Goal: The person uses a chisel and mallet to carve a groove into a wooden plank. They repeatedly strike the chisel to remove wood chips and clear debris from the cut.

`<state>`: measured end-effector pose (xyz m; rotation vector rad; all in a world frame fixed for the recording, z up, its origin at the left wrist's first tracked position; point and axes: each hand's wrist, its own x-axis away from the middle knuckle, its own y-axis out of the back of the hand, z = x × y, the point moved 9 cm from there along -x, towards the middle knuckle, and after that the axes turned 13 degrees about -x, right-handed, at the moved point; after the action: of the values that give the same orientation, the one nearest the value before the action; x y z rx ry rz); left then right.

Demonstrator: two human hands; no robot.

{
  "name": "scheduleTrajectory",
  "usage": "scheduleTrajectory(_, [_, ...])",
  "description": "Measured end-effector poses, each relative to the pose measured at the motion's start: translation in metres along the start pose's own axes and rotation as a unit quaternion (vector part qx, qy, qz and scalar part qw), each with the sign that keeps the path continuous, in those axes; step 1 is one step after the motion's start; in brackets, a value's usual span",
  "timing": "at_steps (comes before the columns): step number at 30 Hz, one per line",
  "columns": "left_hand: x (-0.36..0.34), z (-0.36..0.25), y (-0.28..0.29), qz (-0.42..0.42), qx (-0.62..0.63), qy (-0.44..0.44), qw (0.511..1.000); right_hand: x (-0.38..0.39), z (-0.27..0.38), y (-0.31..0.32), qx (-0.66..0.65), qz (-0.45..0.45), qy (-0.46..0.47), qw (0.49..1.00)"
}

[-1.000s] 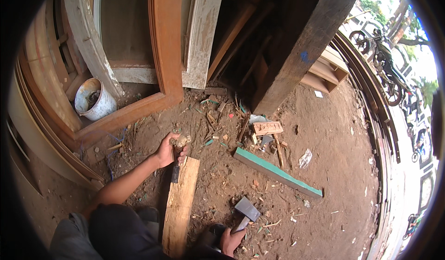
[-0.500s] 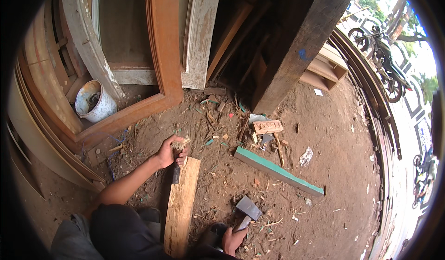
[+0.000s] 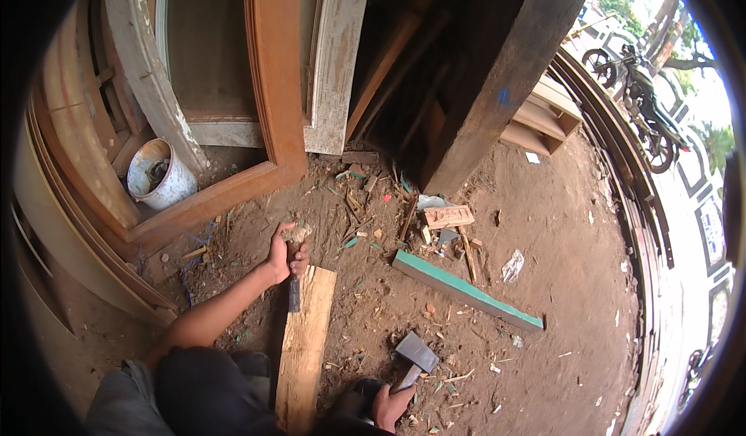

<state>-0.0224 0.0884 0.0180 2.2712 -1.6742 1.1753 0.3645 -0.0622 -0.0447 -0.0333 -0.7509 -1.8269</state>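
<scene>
Chisel (image 3: 294,292) upright at far end of plank (image 3: 303,343) on dirt floor, left hand (image 3: 284,256) fingers clamped round handle. Right hand (image 3: 391,403) fist closed on hammer (image 3: 412,356), low, well apart. Risk: off-centre blow glances onto knuckles; unclamped plank may skid.

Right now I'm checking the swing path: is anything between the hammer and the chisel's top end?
Nothing visible. The right hand holds the hammer low over bare dirt; the left hand grips the chisel on the plank. Only small wood scraps lie between.

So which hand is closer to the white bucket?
Left. The left hand grips a chisel on the plank, below-right of the white bucket; the right hand holds a hammer farther away.
</scene>
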Motion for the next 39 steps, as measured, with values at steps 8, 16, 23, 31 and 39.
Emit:
scheduleTrajectory(8, [0.009, -0.053, -0.017, 0.075, 0.051, -0.105, 0.99, 0.001, 0.002, 0.002, 0.024, -0.008, 0.014, 1.0])
scheduleTrajectory(16, [-0.006, 0.008, 0.009, 0.043, -0.048, -0.09, 0.994, -0.001, -0.007, 0.001, 0.008, 0.0, -0.01, 1.0])
scheduleTrajectory(23, [-0.011, 0.005, 0.012, 0.031, -0.081, -0.131, 0.988, 0.0, -0.002, 0.001, 0.008, -0.008, 0.0, 1.0])
scheduleTrajectory(31, [-0.005, 0.004, 0.013, 0.039, -0.059, -0.167, 0.983, 0.002, 0.001, 0.002, 0.017, -0.002, -0.005, 1.0])
scheduleTrajectory(39, [0.018, -0.052, -0.011, 0.028, -0.011, -0.201, 0.979, -0.001, -0.002, 0.002, 0.007, -0.007, 0.013, 1.0])
